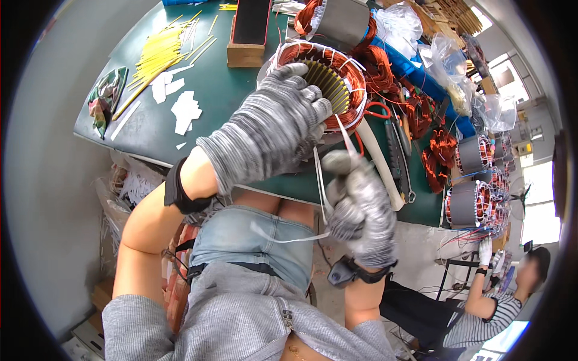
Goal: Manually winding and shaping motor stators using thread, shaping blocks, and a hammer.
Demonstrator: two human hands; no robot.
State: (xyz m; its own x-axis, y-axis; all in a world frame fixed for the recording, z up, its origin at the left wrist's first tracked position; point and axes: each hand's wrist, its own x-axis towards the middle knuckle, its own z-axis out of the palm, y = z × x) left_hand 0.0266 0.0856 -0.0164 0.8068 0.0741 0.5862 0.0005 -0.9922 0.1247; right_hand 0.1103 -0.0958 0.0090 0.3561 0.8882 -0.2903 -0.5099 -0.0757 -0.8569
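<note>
A motor stator (363, 90) lies on the bench with its round opening facing me; its orange-brown copper windings are bound with white cord, and yellow strips line the slots inside. My left hand (265, 120), in a grey striped knit glove, is closed over the stator's near left rim, fingers bent at the opening. White lacing cord (319, 174) runs from the stator's lower edge to my right hand (359, 207). That gloved hand, somewhat blurred, is closed on the cord just off the bench edge. A loose cord end hangs to the left, over my lap.
Yellow strips (159, 51) and white paper pieces (185, 111) lie left on the green bench (223, 96). Another stator (340, 23) stands behind. Pliers and cutters (397, 150) lie right, near copper coils (439, 150). Finished stators (466, 204) and a co-worker (487, 301) are farther right.
</note>
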